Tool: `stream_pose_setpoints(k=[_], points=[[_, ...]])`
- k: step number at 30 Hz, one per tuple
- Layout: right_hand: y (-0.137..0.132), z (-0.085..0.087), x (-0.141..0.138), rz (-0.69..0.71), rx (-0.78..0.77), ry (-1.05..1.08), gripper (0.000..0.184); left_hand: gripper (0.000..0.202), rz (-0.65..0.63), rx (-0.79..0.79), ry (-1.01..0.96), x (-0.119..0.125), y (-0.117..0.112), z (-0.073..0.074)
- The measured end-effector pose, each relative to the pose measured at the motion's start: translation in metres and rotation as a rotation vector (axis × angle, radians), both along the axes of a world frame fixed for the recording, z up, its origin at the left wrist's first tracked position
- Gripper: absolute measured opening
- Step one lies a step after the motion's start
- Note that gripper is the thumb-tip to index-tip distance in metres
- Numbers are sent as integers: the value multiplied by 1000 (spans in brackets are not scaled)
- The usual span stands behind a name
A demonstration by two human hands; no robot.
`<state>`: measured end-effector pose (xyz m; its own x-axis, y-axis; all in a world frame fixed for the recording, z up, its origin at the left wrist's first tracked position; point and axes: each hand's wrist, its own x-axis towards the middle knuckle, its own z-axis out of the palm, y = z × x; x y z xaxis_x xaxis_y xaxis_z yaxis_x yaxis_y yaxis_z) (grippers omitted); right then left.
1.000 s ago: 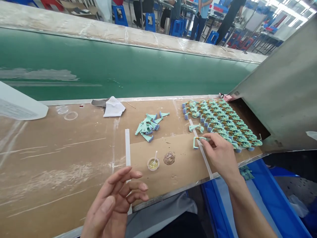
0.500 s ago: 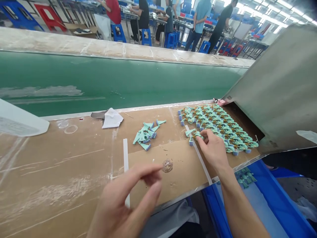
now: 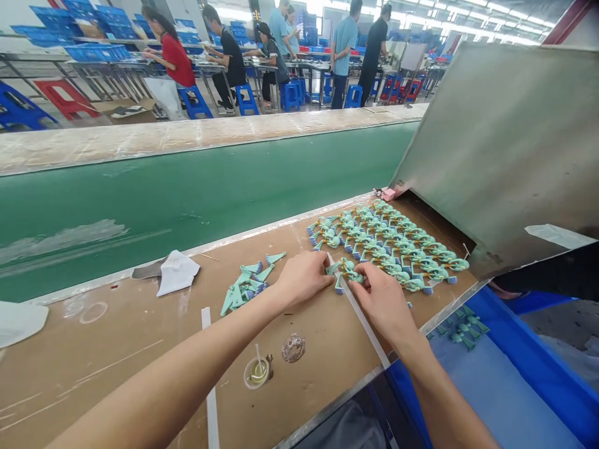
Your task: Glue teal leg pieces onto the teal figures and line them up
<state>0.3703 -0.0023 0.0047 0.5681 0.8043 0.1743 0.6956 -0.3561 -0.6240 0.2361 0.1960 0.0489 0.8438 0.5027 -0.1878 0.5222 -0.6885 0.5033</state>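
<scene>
A mint-green figurine (image 3: pixel 347 268) with blue-tipped limbs lies over a white tape strip on the cardboard-topped bench. Both my hands are closed on it: my left hand (image 3: pixel 305 275) pinches its left end, and my right hand (image 3: pixel 381 298) grips its right side. My fingers partly hide it. Beyond my right hand, rows of similar figurines (image 3: pixel 397 240) cover the bench. Behind my left wrist lies a loose pile of mint-green limb pieces (image 3: pixel 243 284) with blue ends. A small clear cup (image 3: pixel 257 373) of yellowish liquid, with a stick in it, stands below my left forearm.
A green conveyor belt (image 3: pixel 210 181) runs along the bench's far side. A metal panel (image 3: pixel 496 149) slants up at the right. Below the right edge sits a blue bin (image 3: pixel 515 374) with green pieces. White cloth (image 3: pixel 178 272) lies at left. Several people sit or stand far behind.
My left hand has moved forward and right, from open above the bench to closing on the figurine. My right hand stays at the figurine. The view has shifted, uncovering the cup.
</scene>
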Motion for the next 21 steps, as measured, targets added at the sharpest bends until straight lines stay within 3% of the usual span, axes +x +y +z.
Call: stream_pose_setpoints(k=[4, 13, 21], points=[[0, 1, 3, 28, -11, 4, 14, 13, 56, -98, -42, -2, 3, -1], [22, -4, 10, 88, 2, -53, 11, 58, 186, -461, -50, -1, 23, -22], [43, -3, 21, 92, 9, -99, 19, 63, 216, -529, -115, -1, 32, -24]])
